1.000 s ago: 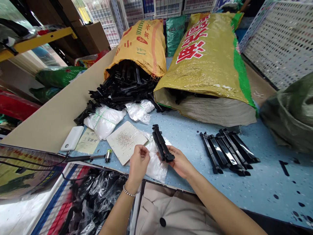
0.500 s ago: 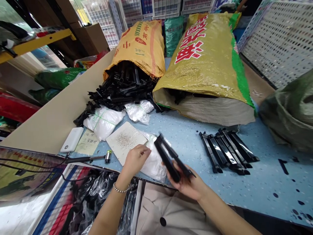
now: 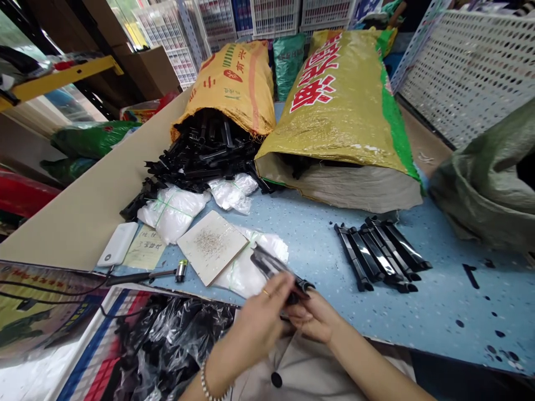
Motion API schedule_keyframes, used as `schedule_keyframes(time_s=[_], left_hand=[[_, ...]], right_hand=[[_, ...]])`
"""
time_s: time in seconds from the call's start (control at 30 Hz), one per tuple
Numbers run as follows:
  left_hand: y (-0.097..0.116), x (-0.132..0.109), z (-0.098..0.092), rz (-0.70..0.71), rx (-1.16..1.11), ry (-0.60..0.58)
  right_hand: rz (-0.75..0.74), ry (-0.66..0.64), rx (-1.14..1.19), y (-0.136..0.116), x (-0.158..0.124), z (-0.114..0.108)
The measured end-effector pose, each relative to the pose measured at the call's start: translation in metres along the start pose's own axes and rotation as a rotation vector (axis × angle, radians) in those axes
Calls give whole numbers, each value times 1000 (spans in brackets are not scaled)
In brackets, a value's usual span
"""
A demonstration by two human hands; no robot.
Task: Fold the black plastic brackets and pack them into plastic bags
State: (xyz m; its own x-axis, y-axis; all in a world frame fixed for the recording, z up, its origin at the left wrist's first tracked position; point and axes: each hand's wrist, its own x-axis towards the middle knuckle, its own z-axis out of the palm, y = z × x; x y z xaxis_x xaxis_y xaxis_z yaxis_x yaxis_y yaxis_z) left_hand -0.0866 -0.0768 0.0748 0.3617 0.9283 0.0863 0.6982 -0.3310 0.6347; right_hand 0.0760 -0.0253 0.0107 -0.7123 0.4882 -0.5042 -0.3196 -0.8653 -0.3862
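Above the table's near edge, both hands meet at a long black plastic part (image 3: pixel 278 266), which slants up and to the left and is blurred by motion. My right hand (image 3: pixel 315 316) is wrapped round its lower end from below. Over its middle closes my left hand (image 3: pixel 262 314), thumb and fingers pinched together and partly hiding it. Just behind the part lies a bundle of clear plastic bags (image 3: pixel 240 275), partly under a square white tile (image 3: pixel 212 248) with brown specks. To the right, several similar black parts (image 3: pixel 378 253) lie side by side on the blue tabletop (image 3: pixel 309 223).
An orange sack (image 3: pixel 234 83) spills a heap of black parts (image 3: pixel 200 159). Beside it lies a yellow-green sack (image 3: pixel 334 117). A small hammer (image 3: pixel 146 275), white power bank (image 3: pixel 118 244) and note (image 3: pixel 144 248) sit left. Below stands a bin of bagged black parts (image 3: pixel 167 351).
My left hand has moved right and down onto the black part, closing over it. The part has dropped slightly and tilted flatter in my right hand. The view has shifted a little.
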Motion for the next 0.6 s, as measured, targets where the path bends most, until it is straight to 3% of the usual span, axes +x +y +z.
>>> schedule_keyframes(time_s=[0.1,0.23,0.37,0.47,0.53,0.6], left_hand=[[18,-9,5,13,-54,-41],[14,-21,5,-34,125,119],[12,-23,-1,33,368,191],[14,-31,-18,-2,334,188],[8,-50,-40,-89,236,158],[-7,-82,-66,-226,150,111]], right_hand=[[-191,116,-242,-1,-7,3],[-418,104,-797,4,-18,11],[-425,59,-1014,18,-14,26],[-348,-67,-1032,12,-20,38],[-314,-127,-1069,-9,-35,37],[-346,-12,-1193,-41,-56,21]])
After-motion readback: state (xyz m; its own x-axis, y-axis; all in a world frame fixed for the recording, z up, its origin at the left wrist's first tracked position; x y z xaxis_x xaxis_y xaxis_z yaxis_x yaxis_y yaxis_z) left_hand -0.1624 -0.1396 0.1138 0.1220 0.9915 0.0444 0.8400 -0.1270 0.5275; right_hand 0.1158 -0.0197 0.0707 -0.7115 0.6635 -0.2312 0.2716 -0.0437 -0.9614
